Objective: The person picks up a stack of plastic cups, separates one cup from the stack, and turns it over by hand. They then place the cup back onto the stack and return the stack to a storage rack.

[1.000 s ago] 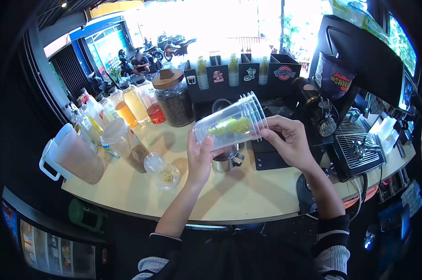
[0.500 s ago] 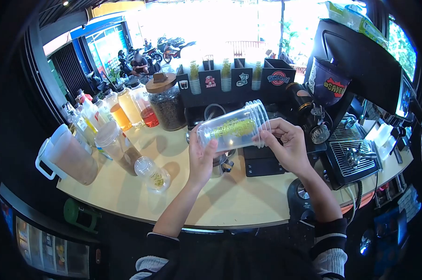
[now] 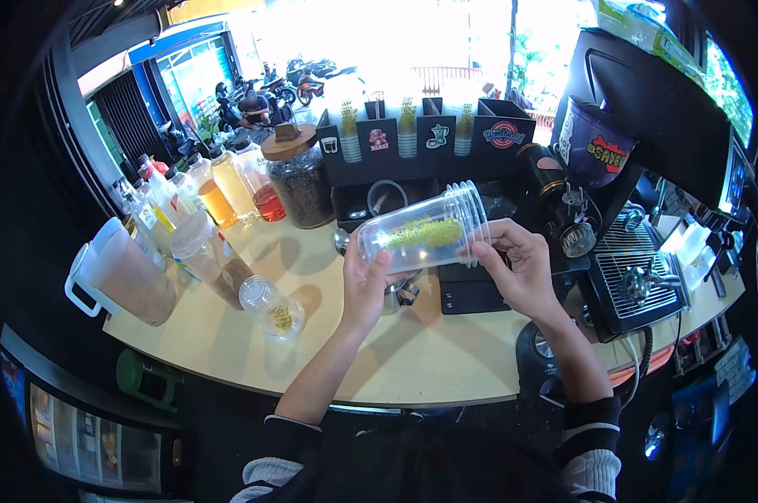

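Observation:
A short stack of clear plastic cups (image 3: 421,233) with yellow-green print lies sideways in the air above the counter. My left hand (image 3: 367,281) is closed around its base end, thumb on the near side. At the rim end, my right hand (image 3: 513,256) pinches the edges of the nested cups between thumb and fingers. Below the stack, a metal pitcher (image 3: 406,293) is partly hidden by it. Another clear printed cup (image 3: 277,312) stands upside down on the counter, left of my left forearm.
On the wooden counter (image 3: 371,369) are a plastic jug (image 3: 127,272), a lidded container (image 3: 211,256), several syrup bottles (image 3: 220,189) and a jar of coffee beans (image 3: 302,184). Behind stands a black cup holder (image 3: 421,142). A black scale (image 3: 480,293) and an espresso machine (image 3: 635,277) are right.
The view has shifted slightly. Both hands keep their hold on the cup stack, which sits at nearly the same place and angle, with its rims slightly farther right.

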The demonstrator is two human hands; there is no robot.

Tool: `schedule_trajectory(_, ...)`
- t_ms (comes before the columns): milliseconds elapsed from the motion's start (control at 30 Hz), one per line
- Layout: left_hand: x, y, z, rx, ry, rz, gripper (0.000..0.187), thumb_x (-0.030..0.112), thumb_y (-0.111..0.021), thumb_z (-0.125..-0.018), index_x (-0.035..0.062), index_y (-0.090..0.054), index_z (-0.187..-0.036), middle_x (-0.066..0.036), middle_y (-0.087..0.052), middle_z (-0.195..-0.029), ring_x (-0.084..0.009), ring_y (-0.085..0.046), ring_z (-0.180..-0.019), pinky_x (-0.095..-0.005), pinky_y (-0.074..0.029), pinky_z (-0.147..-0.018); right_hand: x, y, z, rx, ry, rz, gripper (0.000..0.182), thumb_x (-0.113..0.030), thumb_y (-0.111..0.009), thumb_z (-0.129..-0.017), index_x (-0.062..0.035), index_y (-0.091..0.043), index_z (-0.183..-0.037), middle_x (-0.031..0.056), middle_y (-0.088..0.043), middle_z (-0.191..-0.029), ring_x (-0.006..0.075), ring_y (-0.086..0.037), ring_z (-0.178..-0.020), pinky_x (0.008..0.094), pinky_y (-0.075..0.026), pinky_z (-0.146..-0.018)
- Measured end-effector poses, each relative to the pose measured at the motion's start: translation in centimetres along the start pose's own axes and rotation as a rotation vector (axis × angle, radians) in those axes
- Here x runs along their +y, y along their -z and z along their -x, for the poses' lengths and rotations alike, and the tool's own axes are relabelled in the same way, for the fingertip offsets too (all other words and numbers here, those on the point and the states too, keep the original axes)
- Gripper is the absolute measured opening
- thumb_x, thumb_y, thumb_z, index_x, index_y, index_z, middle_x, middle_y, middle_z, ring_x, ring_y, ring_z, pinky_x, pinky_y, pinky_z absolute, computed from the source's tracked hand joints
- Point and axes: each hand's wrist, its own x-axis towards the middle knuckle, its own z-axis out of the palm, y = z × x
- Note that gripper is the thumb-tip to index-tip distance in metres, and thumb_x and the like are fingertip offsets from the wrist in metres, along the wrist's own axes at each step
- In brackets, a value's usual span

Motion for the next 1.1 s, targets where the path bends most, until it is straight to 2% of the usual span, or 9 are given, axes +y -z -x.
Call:
schedule_trajectory(200, 0.3, -0.3, -0.2, 0.069, -0.054, -0.103, 0.052, 0.035, -0.048, -0.093, 0.0024, -0.031, -0.129, -0.018, -0.048, -0.123, -0.0296, -0.058, -0.107, -0.043, -0.055, -0.082, 0.6, 0.3, -0.2, -0.039, -0.04, -0.043, 0.018, -0.008, -0.057, -0.09, 0.0042, -0.063, -0.102, 0.0108, -0.069, -0.09, 0.0137, -0.065, -0.086, 0.0262, -0.051, -0.079)
schedule_trajectory(267, 0.6, -0.4, -0.3, 0.075, -0.062, -0.106, 0.051, 0.035, -0.049, -0.093, 0.0025, -0.031, -0.129, -0.018, -0.048, -0.123, -0.0294, -0.058, -0.107, -0.0431, -0.055, -0.082, 0.9, 0.4, -0.3, -0.051, -0.004, 0.0, 0.025, -0.009, -0.056, -0.091, 0.0021, -0.061, -0.113, 0.0119, -0.069, -0.095, 0.0145, -0.065, -0.09, 0.0269, -0.05, -0.082)
schedule_trajectory(367, 0.8, -0.4, -0.5, 0.089, -0.038, -0.092, 0.05, 0.034, -0.049, -0.093, 0.0026, -0.032, -0.128, -0.017, -0.048, -0.123, -0.0288, -0.058, -0.106, -0.0431, -0.055, -0.082, 1.4, 0.0, -0.1, -0.007, 0.0, 0.013, 0.029, -0.01, -0.055, -0.092, 0.001, -0.058, -0.118, 0.0129, -0.069, -0.098, 0.0134, -0.063, -0.093, 0.0272, -0.049, -0.085)
schedule_trajectory(467, 0.8, -0.2, -0.5, 0.054, -0.006, -0.028, 0.05, 0.022, -0.056, -0.091, 0.0036, -0.029, -0.13, -0.013, -0.044, -0.125, -0.0231, -0.052, -0.113, -0.0396, -0.052, -0.089, 1.9, -0.5, 0.2, 0.04, -0.001, 0.037, 0.03, -0.01, -0.054, -0.092, 0.0, -0.057, -0.12, 0.0132, -0.069, -0.099, 0.012, -0.062, -0.095, 0.0268, -0.048, -0.086)
schedule_trajectory(533, 0.2, 0.2, -0.6, 0.073, -0.09, -0.175, 0.052, 0.022, -0.058, -0.09, 0.0028, -0.03, -0.129, -0.011, -0.044, -0.122, -0.0184, -0.05, -0.112, -0.0332, -0.047, -0.093, 2.2, -1.0, 0.3, 0.07, 0.008, 0.04, 0.03, -0.01, -0.054, -0.092, -0.0005, -0.057, -0.12, 0.013, -0.068, -0.099, 0.0117, -0.062, -0.095, 0.0265, -0.048, -0.086)
schedule_trajectory(633, 0.1, -0.1, -0.4, 0.103, -0.091, -0.144, 0.054, 0.022, -0.06, -0.089, 0.0019, -0.03, -0.129, -0.01, -0.045, -0.12, -0.0158, -0.047, -0.112, -0.0298, -0.041, -0.095, 2.6, -1.5, 0.6, 0.108, 0.01, 0.036, 0.029, -0.01, -0.053, -0.093, -0.0005, -0.057, -0.12, 0.0124, -0.069, -0.098, 0.0111, -0.062, -0.093, 0.0258, -0.048, -0.085)
schedule_trajectory(867, -0.2, 0.3, -0.4, 0.089, -0.118, -0.186, 0.056, 0.023, -0.061, -0.089, 0.0019, -0.029, -0.131, -0.01, -0.044, -0.12, -0.0171, -0.045, -0.116, -0.0308, -0.038, -0.098, 2.1, -1.3, 0.5, 0.092, -0.049, -0.065, 0.023, -0.013, -0.051, -0.095, 0.0043, -0.063, -0.105, 0.0083, -0.068, -0.087, 0.0084, -0.061, -0.083, 0.0231, -0.049, -0.073)
schedule_trajectory(967, 0.0, 0.4, -0.5, 0.056, -0.144, -0.222, 0.056, 0.023, -0.06, -0.089, 0.0031, -0.029, -0.131, -0.011, -0.045, -0.121, -0.0176, -0.047, -0.115, -0.0312, -0.043, -0.095, 1.7, -1.1, 0.4, 0.069, -0.066, -0.057, 0.024, -0.014, -0.051, -0.095, 0.0048, -0.064, -0.102, 0.0084, -0.068, -0.088, 0.0082, -0.061, -0.083, 0.023, -0.049, -0.072)
schedule_trajectory(1100, 0.5, -0.3, -0.4, 0.063, -0.052, -0.103, 0.053, 0.024, -0.058, -0.09, 0.0045, -0.029, -0.13, -0.011, -0.046, -0.121, -0.018, -0.052, -0.111, -0.0319, -0.052, -0.087, 1.6, -1.2, 0.4, 0.064, -0.045, -0.093, 0.024, -0.015, -0.051, -0.095, 0.0053, -0.063, -0.103, 0.0089, -0.068, -0.089, 0.0087, -0.061, -0.082, 0.0233, -0.049, -0.072)
